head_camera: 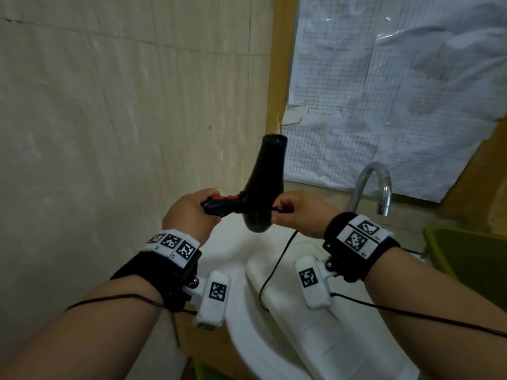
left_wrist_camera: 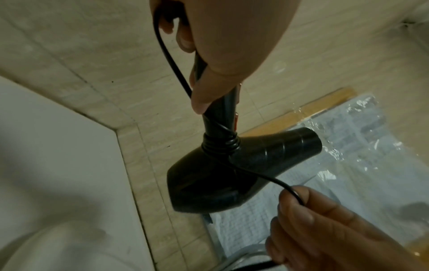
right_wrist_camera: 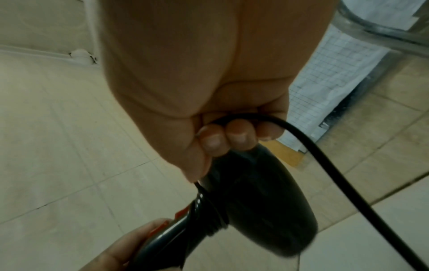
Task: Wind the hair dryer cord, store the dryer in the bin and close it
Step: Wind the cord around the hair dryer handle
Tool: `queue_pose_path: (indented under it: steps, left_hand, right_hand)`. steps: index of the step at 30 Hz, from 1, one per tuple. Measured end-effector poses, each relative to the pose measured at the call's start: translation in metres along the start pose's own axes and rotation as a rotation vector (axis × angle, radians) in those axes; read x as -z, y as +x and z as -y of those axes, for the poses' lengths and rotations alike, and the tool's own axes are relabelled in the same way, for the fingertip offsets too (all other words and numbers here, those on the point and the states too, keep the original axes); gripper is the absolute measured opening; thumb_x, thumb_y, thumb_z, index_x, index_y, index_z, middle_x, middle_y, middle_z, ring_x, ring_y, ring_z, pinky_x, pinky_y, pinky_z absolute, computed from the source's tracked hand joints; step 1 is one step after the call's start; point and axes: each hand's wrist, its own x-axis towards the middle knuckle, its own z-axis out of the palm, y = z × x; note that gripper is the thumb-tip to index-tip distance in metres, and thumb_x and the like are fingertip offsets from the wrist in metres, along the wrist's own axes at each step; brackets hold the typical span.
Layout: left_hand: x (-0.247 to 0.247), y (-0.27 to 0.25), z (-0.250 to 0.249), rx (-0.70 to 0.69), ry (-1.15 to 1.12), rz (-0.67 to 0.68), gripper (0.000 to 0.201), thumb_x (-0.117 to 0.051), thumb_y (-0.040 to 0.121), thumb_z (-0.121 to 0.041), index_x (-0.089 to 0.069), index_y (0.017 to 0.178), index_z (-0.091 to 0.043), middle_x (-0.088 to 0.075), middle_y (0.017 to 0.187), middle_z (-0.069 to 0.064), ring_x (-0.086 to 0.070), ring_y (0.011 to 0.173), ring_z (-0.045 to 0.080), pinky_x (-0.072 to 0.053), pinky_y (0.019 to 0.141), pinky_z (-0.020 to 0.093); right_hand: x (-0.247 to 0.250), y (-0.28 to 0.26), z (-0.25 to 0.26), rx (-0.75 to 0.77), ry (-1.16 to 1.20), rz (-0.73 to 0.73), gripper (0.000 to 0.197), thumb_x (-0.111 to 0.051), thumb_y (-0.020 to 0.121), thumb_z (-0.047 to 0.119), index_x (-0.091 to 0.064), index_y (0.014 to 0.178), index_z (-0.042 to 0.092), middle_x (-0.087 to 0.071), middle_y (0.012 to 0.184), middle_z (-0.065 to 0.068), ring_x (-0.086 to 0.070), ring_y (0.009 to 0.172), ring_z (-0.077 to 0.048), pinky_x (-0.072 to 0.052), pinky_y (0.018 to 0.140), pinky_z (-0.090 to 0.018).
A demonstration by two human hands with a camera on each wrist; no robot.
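Note:
A black hair dryer (head_camera: 263,185) with red switches is held up above a white sink, its nozzle pointing up and away. My left hand (head_camera: 192,212) grips its handle (left_wrist_camera: 220,110). Several turns of the black cord (left_wrist_camera: 220,144) are wound round the handle where it meets the body. My right hand (head_camera: 296,212) pinches the cord (right_wrist_camera: 301,139) just beside the dryer's body, fingers curled round it. The loose cord (head_camera: 277,264) hangs from that hand down toward the sink. A green bin (head_camera: 472,256) shows at the right edge, partly cut off.
A white sink (head_camera: 274,338) lies below the hands, with a chrome tap (head_camera: 375,185) behind it at right. Tiled wall (head_camera: 109,119) fills the left; plastic-covered gridded papers (head_camera: 384,91) hang on a wooden panel at upper right.

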Motion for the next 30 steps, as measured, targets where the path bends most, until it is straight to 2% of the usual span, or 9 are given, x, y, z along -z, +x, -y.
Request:
queue_pose_path:
  steps: [3, 5, 9, 12, 17, 19, 23, 27, 30]
  left_hand:
    - [0.002, -0.004, -0.002, -0.012, 0.19, 0.028, 0.039, -0.064, 0.076, -0.017, -0.062, 0.105, -0.043, -0.065, 0.097, -0.006, -0.062, 0.093, 0.025, -0.048, 0.091, 0.042]
    - [0.003, -0.005, -0.003, -0.034, 0.275, 0.037, 0.038, -0.061, 0.078, -0.018, -0.061, 0.105, -0.045, -0.064, 0.1, -0.005, -0.061, 0.096, 0.025, -0.045, 0.093, 0.043]
    - [0.005, -0.003, -0.003, -0.081, 0.404, 0.051, 0.036, -0.055, 0.081, -0.022, -0.058, 0.107, -0.047, -0.063, 0.1, -0.004, -0.06, 0.098, 0.024, -0.038, 0.089, 0.04]
    - [0.008, 0.002, -0.003, -0.094, 0.487, 0.033, 0.04, -0.053, 0.082, -0.02, -0.057, 0.111, -0.047, -0.062, 0.101, -0.003, -0.059, 0.1, 0.025, -0.036, 0.087, 0.039]
    - [0.016, 0.011, -0.002, -0.112, 0.597, -0.007, 0.035, -0.053, 0.083, -0.027, -0.056, 0.11, -0.05, -0.052, 0.087, -0.007, -0.059, 0.097, 0.025, -0.033, 0.081, 0.039]
    - [0.023, 0.012, -0.005, -0.115, 0.638, -0.012, 0.038, -0.051, 0.084, -0.024, -0.055, 0.112, -0.05, -0.048, 0.085, -0.008, -0.057, 0.099, 0.025, -0.032, 0.082, 0.04]
    - [0.038, 0.01, -0.01, -0.147, 0.702, -0.057, 0.043, -0.047, 0.082, -0.02, -0.056, 0.113, -0.047, -0.055, 0.094, -0.005, -0.052, 0.104, 0.025, -0.031, 0.088, 0.041]
    - [0.044, 0.011, -0.01, -0.239, 0.758, -0.126, 0.048, -0.052, 0.079, -0.012, -0.057, 0.11, -0.049, -0.06, 0.101, -0.01, -0.046, 0.106, 0.022, -0.028, 0.09, 0.042]
    - [0.049, 0.014, -0.009, -0.287, 0.764, -0.133, 0.05, -0.053, 0.077, -0.008, -0.058, 0.106, -0.049, -0.06, 0.1, -0.012, -0.043, 0.106, 0.021, -0.025, 0.091, 0.042]
  right_hand:
    - [0.006, 0.002, -0.005, -0.016, -0.046, -0.059, 0.021, -0.063, 0.081, 0.018, -0.054, 0.064, 0.027, -0.057, 0.07, 0.009, -0.054, 0.068, -0.009, -0.044, 0.062, -0.021]
    - [0.007, 0.003, -0.008, -0.029, -0.028, -0.09, 0.022, -0.064, 0.08, 0.016, -0.054, 0.064, 0.028, -0.056, 0.069, 0.011, -0.053, 0.066, -0.006, -0.041, 0.06, -0.016]
    - [0.002, 0.004, -0.013, -0.032, 0.001, -0.149, 0.025, -0.065, 0.079, 0.017, -0.053, 0.062, 0.031, -0.057, 0.07, 0.012, -0.054, 0.067, -0.003, -0.041, 0.064, -0.018]
    - [0.002, 0.005, -0.014, -0.019, -0.002, -0.244, 0.026, -0.065, 0.079, 0.017, -0.052, 0.063, 0.032, -0.057, 0.069, 0.014, -0.053, 0.065, -0.003, -0.042, 0.062, -0.018]
    - [0.011, 0.008, -0.008, 0.013, 0.055, -0.366, 0.027, -0.067, 0.078, 0.014, -0.051, 0.065, 0.032, -0.059, 0.071, 0.007, -0.057, 0.065, -0.014, -0.051, 0.063, -0.028]
    - [0.015, 0.009, -0.004, 0.028, 0.086, -0.367, 0.028, -0.067, 0.078, 0.013, -0.049, 0.068, 0.032, -0.058, 0.073, 0.004, -0.054, 0.064, -0.014, -0.05, 0.06, -0.025]
    - [0.022, 0.01, -0.001, 0.035, 0.074, -0.321, 0.026, -0.07, 0.076, 0.013, -0.053, 0.07, 0.031, -0.059, 0.077, 0.003, -0.055, 0.069, -0.013, -0.051, 0.07, -0.026]
    - [0.025, 0.011, 0.003, 0.039, 0.072, -0.297, 0.019, -0.071, 0.077, 0.014, -0.057, 0.073, 0.026, -0.058, 0.076, 0.008, -0.053, 0.069, -0.001, -0.041, 0.064, -0.01]
    - [0.029, 0.013, 0.003, 0.035, 0.15, -0.285, 0.023, -0.07, 0.079, 0.012, -0.057, 0.069, 0.029, -0.059, 0.072, 0.009, -0.056, 0.068, -0.003, -0.044, 0.069, -0.012]
